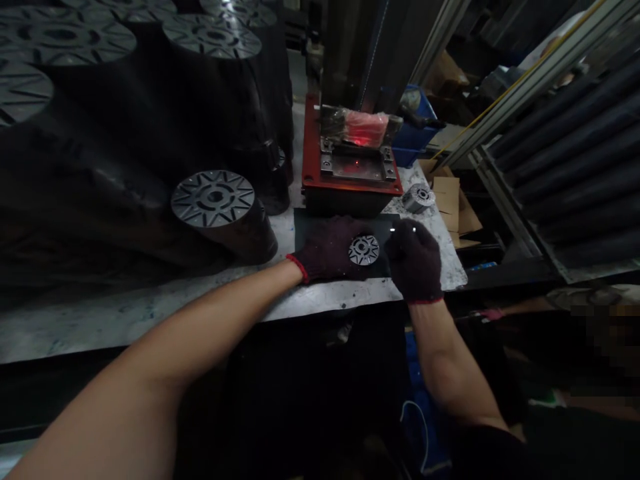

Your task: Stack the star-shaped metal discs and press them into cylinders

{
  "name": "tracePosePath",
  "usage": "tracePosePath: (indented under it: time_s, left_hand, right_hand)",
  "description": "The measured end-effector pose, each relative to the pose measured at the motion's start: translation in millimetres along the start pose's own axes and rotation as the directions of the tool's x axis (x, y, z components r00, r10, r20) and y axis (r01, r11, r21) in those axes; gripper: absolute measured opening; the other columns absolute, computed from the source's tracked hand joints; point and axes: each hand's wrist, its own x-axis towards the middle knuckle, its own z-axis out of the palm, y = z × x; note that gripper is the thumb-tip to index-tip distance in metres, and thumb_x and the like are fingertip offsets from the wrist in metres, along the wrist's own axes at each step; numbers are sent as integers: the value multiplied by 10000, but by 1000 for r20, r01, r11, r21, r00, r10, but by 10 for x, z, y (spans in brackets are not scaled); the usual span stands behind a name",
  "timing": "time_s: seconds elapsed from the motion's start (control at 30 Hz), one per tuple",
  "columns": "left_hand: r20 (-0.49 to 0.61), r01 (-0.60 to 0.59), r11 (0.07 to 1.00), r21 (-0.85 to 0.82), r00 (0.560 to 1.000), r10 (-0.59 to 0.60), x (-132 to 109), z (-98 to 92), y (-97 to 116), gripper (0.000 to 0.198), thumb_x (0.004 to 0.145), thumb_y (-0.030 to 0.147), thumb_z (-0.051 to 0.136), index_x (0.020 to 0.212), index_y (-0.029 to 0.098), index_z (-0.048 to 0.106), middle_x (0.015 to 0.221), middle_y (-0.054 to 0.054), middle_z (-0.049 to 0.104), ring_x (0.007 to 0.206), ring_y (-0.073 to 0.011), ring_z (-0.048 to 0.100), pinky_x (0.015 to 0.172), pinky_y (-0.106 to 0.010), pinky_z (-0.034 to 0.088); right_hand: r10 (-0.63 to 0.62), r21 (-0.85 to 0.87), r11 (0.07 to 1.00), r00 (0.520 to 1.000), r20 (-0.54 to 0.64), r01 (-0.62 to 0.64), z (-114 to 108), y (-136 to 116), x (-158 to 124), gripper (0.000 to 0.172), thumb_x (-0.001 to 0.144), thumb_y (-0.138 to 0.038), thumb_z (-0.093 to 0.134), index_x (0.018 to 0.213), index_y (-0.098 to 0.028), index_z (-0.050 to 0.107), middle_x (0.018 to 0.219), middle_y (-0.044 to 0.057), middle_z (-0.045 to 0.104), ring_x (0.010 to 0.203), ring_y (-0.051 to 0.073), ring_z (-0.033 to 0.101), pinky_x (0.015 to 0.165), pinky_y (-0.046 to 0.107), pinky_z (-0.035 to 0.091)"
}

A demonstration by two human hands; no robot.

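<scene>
My left hand (333,248), in a dark glove with a red cuff, is wrapped round the far and left side of a round slotted metal rotor core (364,250). The core's slotted end face points up. It is over a dark mat (303,227) on the worktable. Just to the right, my gloved right hand (416,257) is closed, its fingers drawn together. Two small bright spots show at its fingertips; what it holds is too small and dark to name. Behind the hands is a red-topped press fixture (313,150) with a red light spot on its metal plate.
Another short rotor core (419,198) lies on the worktable (330,303) beside the fixture. Tall stacks of slotted cores (215,197) crowd the left. A blue bin (417,127) and cardboard box (447,200) are at back right. Another person's gloved hand (490,314) shows at right.
</scene>
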Motion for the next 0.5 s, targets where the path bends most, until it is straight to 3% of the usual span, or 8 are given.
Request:
tracePosePath:
  time_s: [0.07, 0.13, 0.27, 0.5]
  left_hand:
    - [2, 9, 999, -42, 1000, -9, 8, -7, -7, 954, 675, 469, 1048, 1523, 227, 684, 1449, -112, 757, 1295, -362, 725, 1146, -490, 580]
    - [-2, 31, 999, -37, 1000, -31, 17, -10, -3, 957, 670, 454, 1040, 1522, 198, 688, 1448, -124, 762, 1299, -376, 727, 1152, -500, 584]
    - [6, 28, 1000, 8, 1000, -28, 42, -26, 45, 886, 672, 467, 1016, 1458, 168, 738, 1360, -134, 797, 1239, -393, 755, 1111, -511, 609]
    - [6, 37, 999, 6, 999, -37, 57, -45, 86, 802, 686, 565, 986, 1376, 206, 789, 1289, -117, 821, 1154, -383, 786, 1031, -483, 637]
  right_hand:
    - [97, 65, 993, 995, -30, -95, -37, 93, -213, 440, 1094, -563, 573, 1195, -192, 785, 1012, 100, 819, 893, 228, 750, 797, 370, 614]
    - [105, 65, 993, 994, -26, -103, -38, 116, -275, 371, 1040, -534, 650, 1113, -208, 811, 1049, 93, 840, 968, 247, 770, 874, 389, 627]
    - [52, -18, 999, 997, 59, -51, -9, 46, -188, 387, 1023, -569, 641, 975, -232, 825, 1014, 69, 853, 991, 265, 779, 923, 403, 618]
    - [-55, -188, 977, 968, 244, 102, -134, -72, -110, 398, 1081, -528, 588, 1022, -244, 861, 1097, 83, 878, 1036, 280, 808, 958, 411, 616]
